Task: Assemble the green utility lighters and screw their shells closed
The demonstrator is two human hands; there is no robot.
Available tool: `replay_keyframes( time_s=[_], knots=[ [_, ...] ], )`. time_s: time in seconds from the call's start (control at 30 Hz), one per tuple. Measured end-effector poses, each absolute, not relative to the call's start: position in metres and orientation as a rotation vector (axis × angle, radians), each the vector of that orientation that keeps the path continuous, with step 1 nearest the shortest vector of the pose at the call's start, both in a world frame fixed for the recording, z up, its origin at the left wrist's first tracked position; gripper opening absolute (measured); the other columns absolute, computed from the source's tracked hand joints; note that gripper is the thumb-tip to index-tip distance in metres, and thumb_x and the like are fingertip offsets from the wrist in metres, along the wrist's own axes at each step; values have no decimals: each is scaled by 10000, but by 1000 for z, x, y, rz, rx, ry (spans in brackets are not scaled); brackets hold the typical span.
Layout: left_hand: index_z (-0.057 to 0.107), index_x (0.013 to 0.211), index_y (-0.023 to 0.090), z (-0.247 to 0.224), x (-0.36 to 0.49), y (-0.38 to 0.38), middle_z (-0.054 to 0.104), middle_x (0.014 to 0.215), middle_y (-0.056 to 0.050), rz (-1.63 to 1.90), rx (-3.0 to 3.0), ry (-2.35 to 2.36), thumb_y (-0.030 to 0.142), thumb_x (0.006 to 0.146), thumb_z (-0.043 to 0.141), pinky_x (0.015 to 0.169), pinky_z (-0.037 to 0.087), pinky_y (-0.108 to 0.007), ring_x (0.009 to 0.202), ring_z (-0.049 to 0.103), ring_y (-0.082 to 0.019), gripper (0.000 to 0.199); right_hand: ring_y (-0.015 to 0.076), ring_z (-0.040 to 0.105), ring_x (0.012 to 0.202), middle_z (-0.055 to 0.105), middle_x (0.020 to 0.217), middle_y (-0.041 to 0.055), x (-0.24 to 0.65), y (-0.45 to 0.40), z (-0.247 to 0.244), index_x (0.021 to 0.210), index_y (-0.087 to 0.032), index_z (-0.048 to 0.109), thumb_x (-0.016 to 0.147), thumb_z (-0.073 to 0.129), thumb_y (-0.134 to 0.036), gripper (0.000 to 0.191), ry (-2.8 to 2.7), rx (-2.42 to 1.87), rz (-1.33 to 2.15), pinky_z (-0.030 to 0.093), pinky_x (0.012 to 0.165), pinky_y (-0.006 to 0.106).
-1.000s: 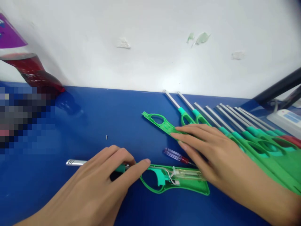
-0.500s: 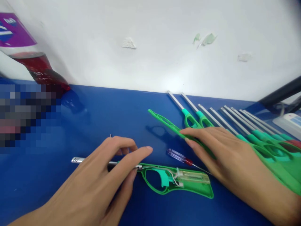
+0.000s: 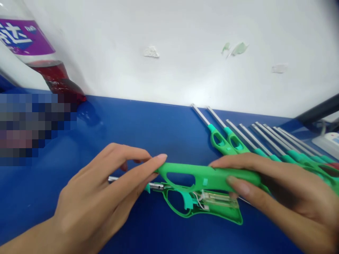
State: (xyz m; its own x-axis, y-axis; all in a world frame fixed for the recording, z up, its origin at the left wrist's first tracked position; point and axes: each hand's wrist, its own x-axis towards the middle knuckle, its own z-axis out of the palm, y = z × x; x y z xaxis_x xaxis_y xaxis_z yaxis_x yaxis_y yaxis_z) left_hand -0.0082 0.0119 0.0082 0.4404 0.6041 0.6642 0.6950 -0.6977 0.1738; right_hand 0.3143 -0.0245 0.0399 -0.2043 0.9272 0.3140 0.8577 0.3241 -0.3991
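My right hand (image 3: 275, 183) is closed around the wide end of a green lighter handle half (image 3: 209, 176), its outer face toward me. My left hand (image 3: 113, 183) pinches at the narrow front end of that half; a bit of teal plastic (image 3: 147, 188) shows under its fingers. Below the raised half lies the open lighter (image 3: 182, 213) on the blue table. Its green shell holds a teal trigger, white wires and a clear yellowish fuel tank (image 3: 221, 200). The lighter's metal tube (image 3: 113, 179) passes behind my left hand.
Several assembled green lighters (image 3: 230, 143) with metal tubes lie in a row at the right. A bottle of red drink (image 3: 57, 77) stands at the back left, near a pixelated patch. A white wall (image 3: 180, 77) borders the blue table (image 3: 127, 120). At far right is a white device (image 3: 331, 143).
My right hand has turned the green handle half level and brought it over the open lighter. My left fingers now meet its front end. The screwdriver is mostly covered now.
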Motion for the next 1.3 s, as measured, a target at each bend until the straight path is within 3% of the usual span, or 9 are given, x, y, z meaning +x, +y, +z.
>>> replay_keyframes(
  time_s=[0.13,0.23,0.37,0.67,0.9,1.3],
  knots=[
    [664,1486,290,2,-13,8,717,1176,-15,-1076,-2745,-1112,65,1113,567,839,588,-282,920,685,-142,447,281,830,1019,843,1201,11,308,-20,35,1350,-374,720,1121,579,-590,345,-2296,-1365,-19,689,751,390],
    [657,1501,238,1,-13,7,700,1207,-50,-1085,-2860,-1070,53,1108,583,918,592,-321,1028,666,-177,440,236,811,894,833,1115,29,305,-15,33,1391,-296,690,1156,570,-473,318,-2497,-1139,-112,623,719,387],
    [679,1439,167,5,-9,11,703,1175,-73,-1027,-2944,-947,19,1097,557,934,584,-342,1087,617,-209,392,218,772,918,821,1086,29,304,-12,33,1411,-244,672,1179,548,-428,321,-2548,-1031,-171,562,806,394],
    [695,1317,201,6,-5,8,671,1174,-52,-876,-3025,-1001,54,1142,489,1046,504,-366,1166,529,-226,307,216,751,845,814,953,0,297,-10,31,1262,-231,706,1197,496,-441,305,-2587,-940,-252,502,776,408],
    [698,1275,193,9,-4,13,680,1150,-56,-849,-3061,-1009,12,1103,497,910,521,-350,1094,527,-229,321,212,755,865,821,996,-3,292,-7,34,1220,-232,752,1198,500,-425,318,-2618,-943,-216,492,817,415],
    [711,1236,225,13,0,13,718,1099,-8,-953,-3018,-1059,49,1103,508,891,501,-325,1043,595,-189,300,211,754,878,826,1014,-4,290,-10,27,1241,-234,743,1232,380,-429,413,-2626,-980,-271,466,903,417]
  ],
)
